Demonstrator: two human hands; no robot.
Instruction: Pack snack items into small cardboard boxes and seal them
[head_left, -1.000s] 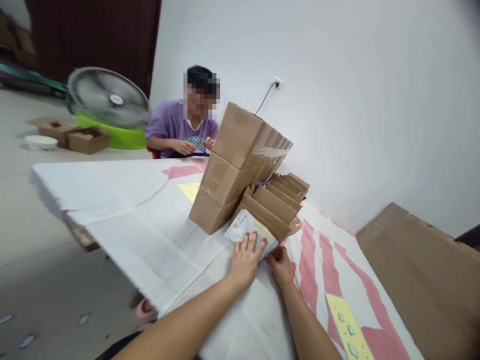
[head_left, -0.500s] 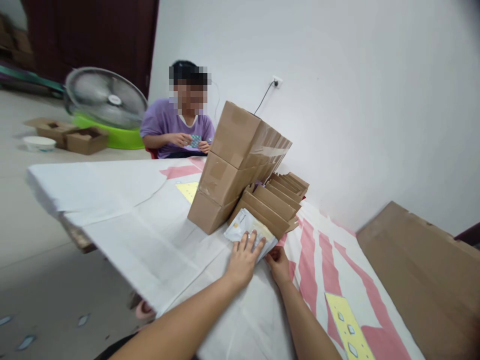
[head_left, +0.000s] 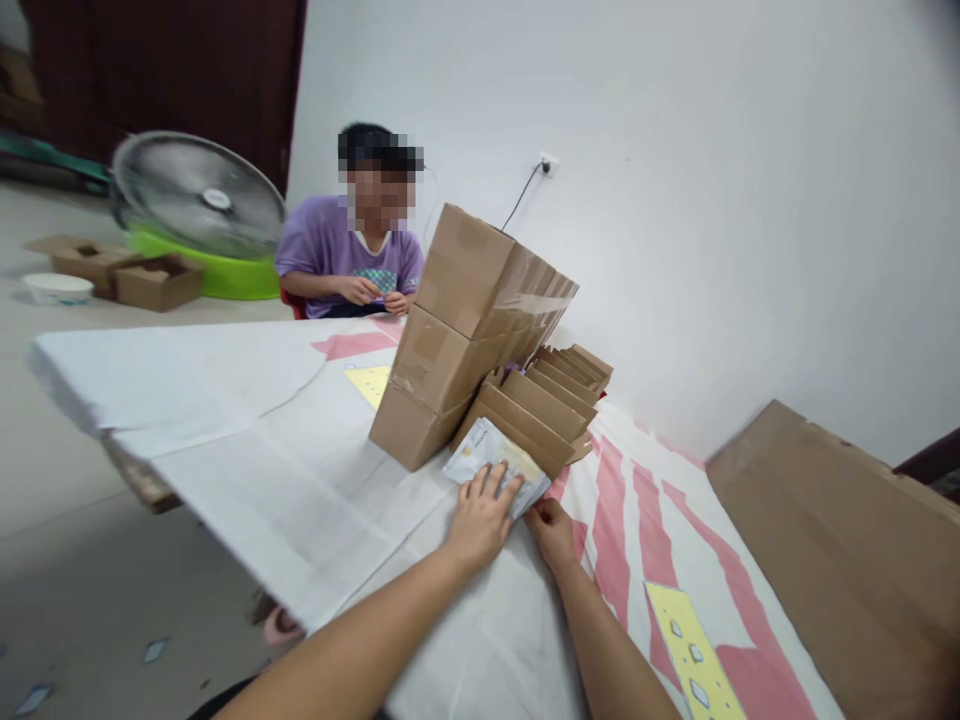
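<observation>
A flat white packet with a pale yellow patch leans at the near end of a row of open cardboard boxes. My left hand lies on the packet's face with its fingers spread. At the packet's lower right corner is my right hand, its fingers curled and pinched together by the edge. What lies between those fingertips is too small to make out. Just left of the open boxes rises a stack of closed brown cartons, several deep along the table.
A white cloth with pink and yellow patterns covers the table. Across it sits a person in a purple top, holding a small patterned piece. A large cardboard sheet stands at the right. A fan and open boxes are on the floor.
The view has shifted slightly, so everything sits a little further left. My hands stay at the packet in nearly the same pose. The seated person's hands have moved a little.
</observation>
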